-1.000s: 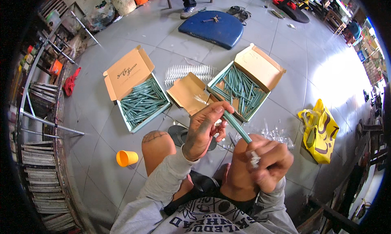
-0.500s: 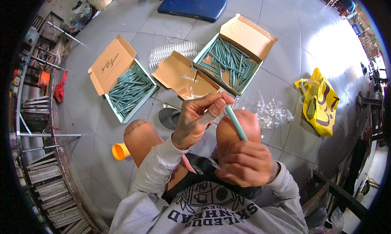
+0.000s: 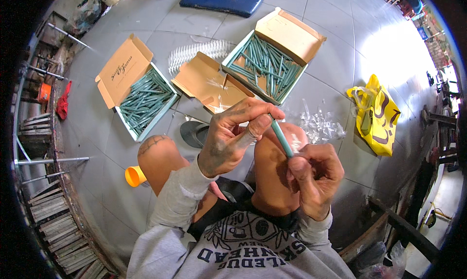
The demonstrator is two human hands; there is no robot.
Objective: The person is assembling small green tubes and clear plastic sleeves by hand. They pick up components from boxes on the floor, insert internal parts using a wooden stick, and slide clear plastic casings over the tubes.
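Between my two hands runs a slim, pen-like green stick [image 3: 281, 137], tilted, with its upper end pinched by the thumb and fingers of my left hand [image 3: 232, 133]. Its lower end is held in the closed fingers of my right hand [image 3: 317, 177], where a small clear, shiny piece shows beside the stick; I cannot make out its kind. Beyond my hands, an open box [image 3: 145, 125] on the left and another open box [image 3: 228, 58] on the right hold many similar green sticks. A flattened-looking open brown carton [image 3: 193, 78] with clear bits on it lies between them.
Clear plastic pieces [image 3: 318, 123] lie scattered beyond my right knee, and a row of clear spiky pieces [image 3: 197, 54] lies behind the carton. A yellow bag [image 3: 377, 118] sits at right. An orange cup [image 3: 135, 176] is by my left knee; a blue cushion [image 3: 224, 1] lies far off.
My right hand has turned, its thumb now on top, and gripped the stick's lower end near a clear piece. My left hand keeps its pinch. The whole view has shifted slightly.
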